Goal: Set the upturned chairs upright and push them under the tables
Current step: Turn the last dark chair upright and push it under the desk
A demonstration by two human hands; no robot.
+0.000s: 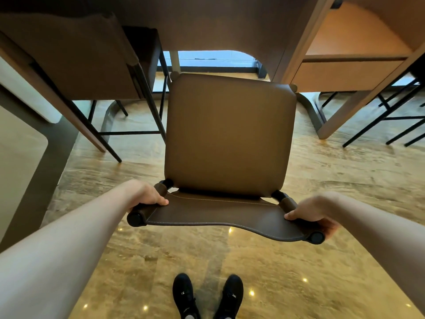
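At 12 o'clock from your shoes point(207, 298), the chair point(230, 137) stands upright with its seat front just under the table point(218, 24) edge. Your left hand point(147, 196) is clenched round the left end of the backrest rail, your right hand point(315, 215) round the right end; that rigid rail is the place to hold, not the soft leather sling between. Judging by its thin frame, the chair is fairly light, and should slide easily on the glossy floor point(322, 180), so push evenly. Its legs are hidden beneath the seat, and the table top is cut off at 12 o'clock.
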